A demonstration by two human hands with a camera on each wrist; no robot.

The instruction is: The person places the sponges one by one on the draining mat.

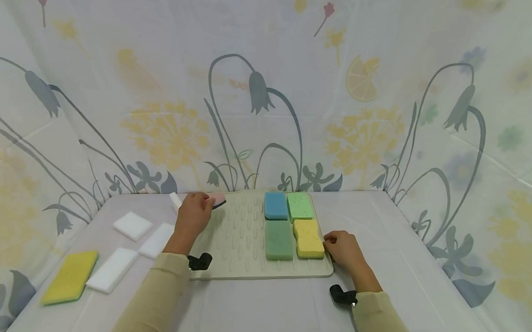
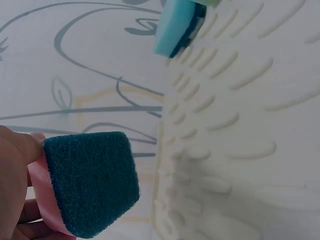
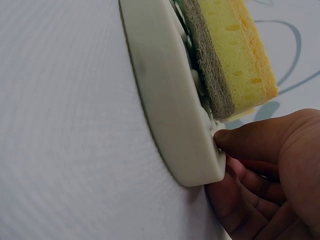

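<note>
My left hand (image 1: 194, 215) pinches a pink sponge (image 2: 42, 182) with a dark scouring pad (image 2: 92, 182), held above the far left part of a cream ridged mat (image 1: 233, 245). At the mat's right edge, my right hand (image 1: 344, 251) has thumb and fingers on the rim (image 3: 215, 172), gripping it near the front corner. Four-square on the mat's right half lie a blue sponge (image 1: 275, 205), a light green sponge (image 1: 300, 206), a darker green sponge (image 1: 279, 240) and a wavy-sided yellow sponge (image 1: 308, 239). That yellow one is closest to my right hand.
Left of the mat, white foam blocks lie on the table: one at the back (image 1: 133, 226), one in front (image 1: 112, 270), and one (image 1: 157, 240) partly behind my arm. A yellow sponge with green edge (image 1: 71, 278) is farther left. Another white piece (image 1: 176, 201) stands behind my left hand.
</note>
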